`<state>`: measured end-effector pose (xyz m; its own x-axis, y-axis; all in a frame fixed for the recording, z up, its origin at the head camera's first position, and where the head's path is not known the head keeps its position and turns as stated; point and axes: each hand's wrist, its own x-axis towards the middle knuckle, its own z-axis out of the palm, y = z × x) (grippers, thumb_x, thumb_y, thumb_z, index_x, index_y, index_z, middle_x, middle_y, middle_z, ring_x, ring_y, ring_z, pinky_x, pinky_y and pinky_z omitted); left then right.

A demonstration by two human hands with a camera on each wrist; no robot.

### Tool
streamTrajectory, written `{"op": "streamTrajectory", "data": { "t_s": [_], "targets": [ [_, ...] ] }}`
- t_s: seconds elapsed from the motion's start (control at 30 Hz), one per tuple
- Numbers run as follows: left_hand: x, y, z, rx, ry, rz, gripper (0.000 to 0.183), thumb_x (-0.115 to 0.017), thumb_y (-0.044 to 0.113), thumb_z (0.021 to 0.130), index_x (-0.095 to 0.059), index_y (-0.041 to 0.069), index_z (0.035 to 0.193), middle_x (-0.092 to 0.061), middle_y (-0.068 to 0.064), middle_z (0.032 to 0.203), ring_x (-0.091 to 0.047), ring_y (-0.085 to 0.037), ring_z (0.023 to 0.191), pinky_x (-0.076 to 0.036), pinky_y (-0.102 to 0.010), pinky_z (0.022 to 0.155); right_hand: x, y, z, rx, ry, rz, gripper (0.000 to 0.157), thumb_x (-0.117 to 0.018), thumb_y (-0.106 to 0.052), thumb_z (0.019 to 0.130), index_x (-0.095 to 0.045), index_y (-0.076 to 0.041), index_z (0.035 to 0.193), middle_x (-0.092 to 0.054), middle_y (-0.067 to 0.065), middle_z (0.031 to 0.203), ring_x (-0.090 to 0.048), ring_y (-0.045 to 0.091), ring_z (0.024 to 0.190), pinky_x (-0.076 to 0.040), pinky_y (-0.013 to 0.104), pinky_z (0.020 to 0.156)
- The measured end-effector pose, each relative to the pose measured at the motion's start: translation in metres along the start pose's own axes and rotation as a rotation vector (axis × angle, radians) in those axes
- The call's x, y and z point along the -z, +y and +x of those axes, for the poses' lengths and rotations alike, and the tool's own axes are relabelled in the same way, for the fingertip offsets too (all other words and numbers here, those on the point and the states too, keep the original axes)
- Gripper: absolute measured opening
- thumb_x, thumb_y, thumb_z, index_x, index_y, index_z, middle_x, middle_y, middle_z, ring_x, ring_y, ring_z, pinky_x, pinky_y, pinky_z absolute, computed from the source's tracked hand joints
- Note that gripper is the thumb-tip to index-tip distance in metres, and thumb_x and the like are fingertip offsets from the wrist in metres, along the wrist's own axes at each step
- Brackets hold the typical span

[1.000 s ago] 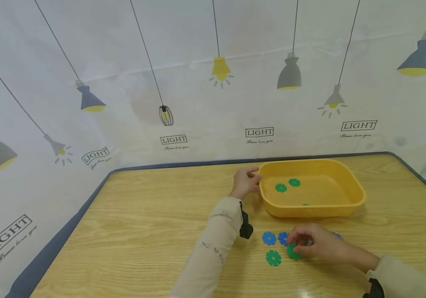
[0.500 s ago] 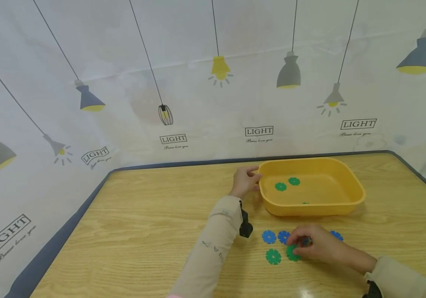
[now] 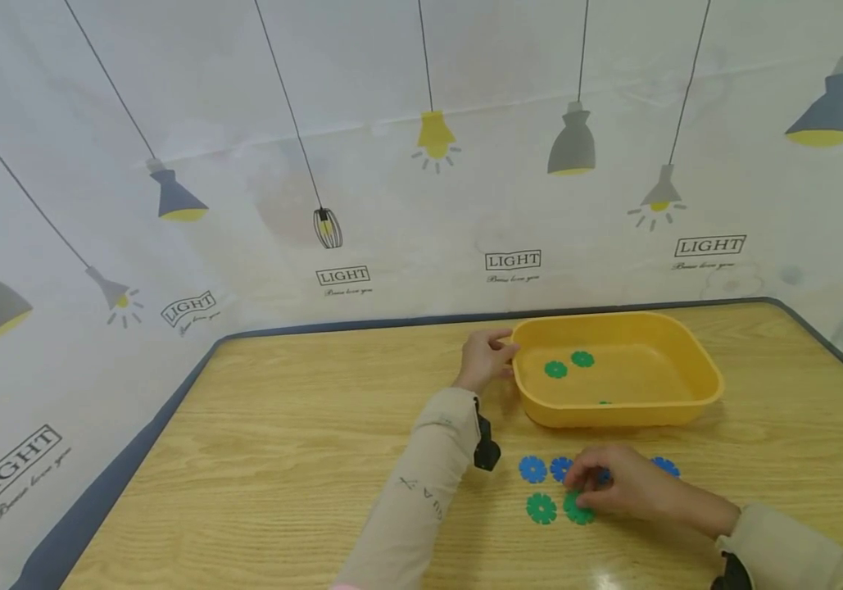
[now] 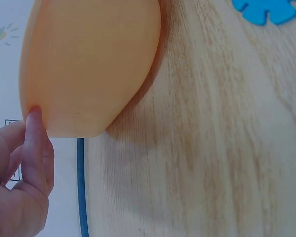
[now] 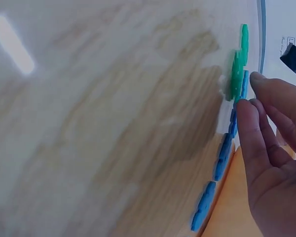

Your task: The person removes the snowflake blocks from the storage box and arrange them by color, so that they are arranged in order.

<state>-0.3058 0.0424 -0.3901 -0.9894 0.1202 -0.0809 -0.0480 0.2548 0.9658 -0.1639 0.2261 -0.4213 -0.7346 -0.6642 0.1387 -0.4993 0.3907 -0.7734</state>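
Head view, yellow tray [image 3: 616, 417], long axis sideways

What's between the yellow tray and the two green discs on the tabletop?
A row of blue notched discs, partly hidden by the right hand, lies between the tray and the green discs, as the head view shows.

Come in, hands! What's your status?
Left hand grips yellow tray. Right hand at a green disc, grip unclear. Blue discs close behind, partly hidden.

Head view from above, facing forward-down across counter [image 3: 281, 451], wrist views close, turned sideways, all sharing yellow basin [image 3: 620, 417]
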Motion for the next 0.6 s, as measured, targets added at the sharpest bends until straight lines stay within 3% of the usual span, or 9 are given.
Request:
{"op": "streamTrajectory", "data": {
  "t_s": [0.23,0.47,0.6],
  "targets": [
    [0.0,0.001,0.0,0.003,0.006,-0.002,0.033,-0.062,0.004,0.082,-0.06,0.005,0.115,-0.052,-0.006,0.077,-0.059,-0.015,0.061,-0.055,-0.022,0.051,0.009,-0.007,0.002,-0.068,-0.001,0.011,0.013,-0.064,-0.018,0.082,-0.065,-0.008,0.09,-0.061,-0.004,0.083,-0.054,0.003,0.072,-0.051,0.022,0.058],
    [0.0,0.0,-0.001,-0.009,0.002,-0.001,0.034,-0.062,0.003,0.082,-0.059,0.004,0.115,-0.053,-0.006,0.077,-0.061,-0.019,0.065,-0.055,-0.022,0.052,0.033,-0.023,0.009,0.055,0.123,-0.057,0.009,-0.062,-0.01,0.084,-0.064,-0.003,0.088,-0.063,0.001,0.08,-0.056,0.003,0.072,-0.053,0.023,0.056],
    [0.0,0.0,-0.001,-0.012,-0.002,0.0,0.034,-0.062,0.004,0.082,-0.059,0.004,0.116,-0.053,-0.006,0.078,-0.062,-0.023,0.069,-0.055,-0.022,0.051,0.05,-0.032,0.014,0.038,0.192,-0.16,0.006,-0.063,-0.01,0.082,-0.065,-0.007,0.087,-0.063,-0.004,0.078,-0.056,0.002,0.07,-0.053,0.022,0.056]
  ]
}}
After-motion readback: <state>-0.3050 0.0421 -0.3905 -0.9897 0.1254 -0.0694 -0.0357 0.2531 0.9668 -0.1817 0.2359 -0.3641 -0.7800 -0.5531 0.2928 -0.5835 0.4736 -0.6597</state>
